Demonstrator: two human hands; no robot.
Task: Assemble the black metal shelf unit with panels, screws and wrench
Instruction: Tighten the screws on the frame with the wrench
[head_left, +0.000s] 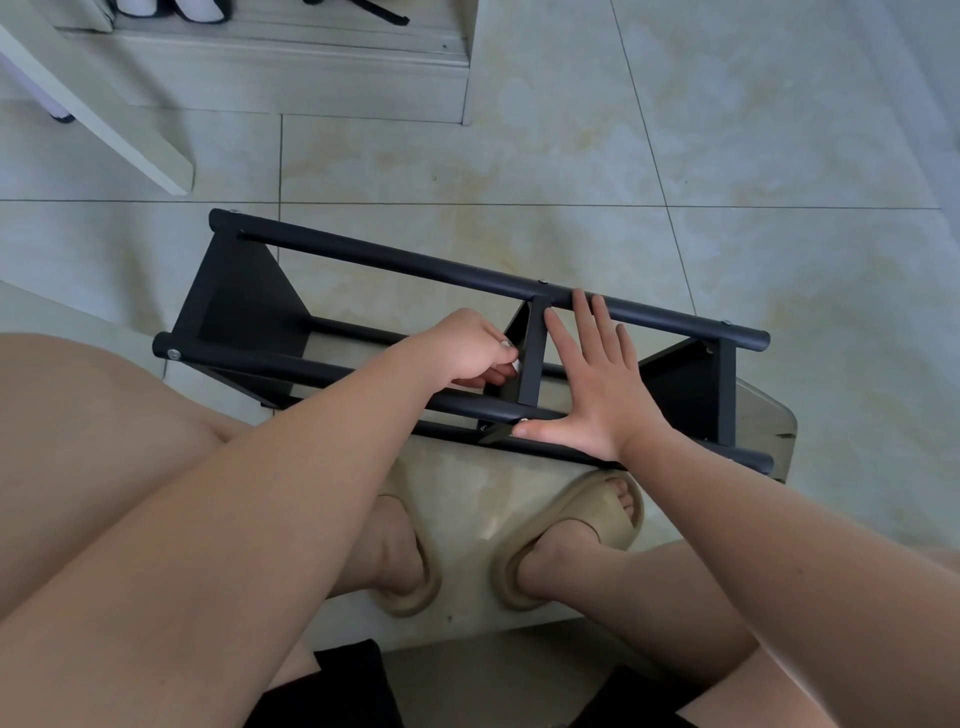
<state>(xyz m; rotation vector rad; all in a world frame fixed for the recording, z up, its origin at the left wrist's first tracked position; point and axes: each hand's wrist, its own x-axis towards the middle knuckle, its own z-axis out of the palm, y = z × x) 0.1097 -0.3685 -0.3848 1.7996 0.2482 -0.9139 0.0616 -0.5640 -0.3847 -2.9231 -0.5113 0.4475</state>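
Panel fastening, likely: left hand (467, 353) fingers curl round the flat black metal middle panel (531, 358) from nine o'clock; right hand (597, 387) presses flat, fingers straight, at three. Next: tighten the small silver screw (524, 420) at six.

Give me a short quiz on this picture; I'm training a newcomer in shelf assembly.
1. True or false: the shelf unit lies on its side.
2. The right hand is: A gripping a wrench; B flat against the shelf unit, fingers spread; C lifted clear of it.
3. Which panel do the left hand's curled fingers reach?
Key: 1 true; 2 B; 3 the middle panel.
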